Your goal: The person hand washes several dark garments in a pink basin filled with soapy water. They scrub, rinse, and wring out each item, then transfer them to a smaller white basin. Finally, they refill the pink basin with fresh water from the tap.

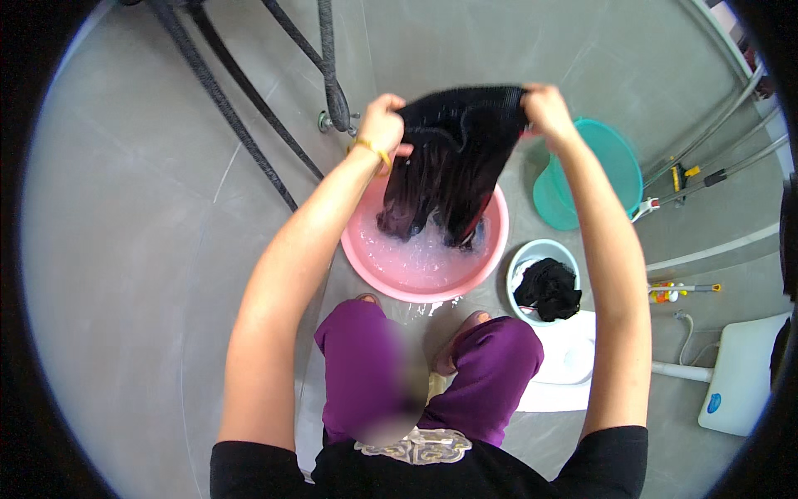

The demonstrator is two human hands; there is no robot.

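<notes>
A wet black garment (458,150), seemingly trousers or shorts with a ribbed waistband and a drawstring, hangs stretched between my two hands. My left hand (383,128), with a yellow band at the wrist, grips one end of the waistband. At the other end my right hand (547,112) holds on. The garment's two legs dip into sudsy water inside a pink plastic basin (424,294), which stands on the floor in front of my feet. A red strip shows along the right leg's edge. The lower hems are partly hidden by foam.
Right of the basin stands a small pale tub (512,299) with black and white cloth in it. Behind my right forearm is a teal bucket (608,162). A white squat toilet (561,393) lies at right, below a cistern (739,374). Dark padded tubes (230,93) slant down at upper left.
</notes>
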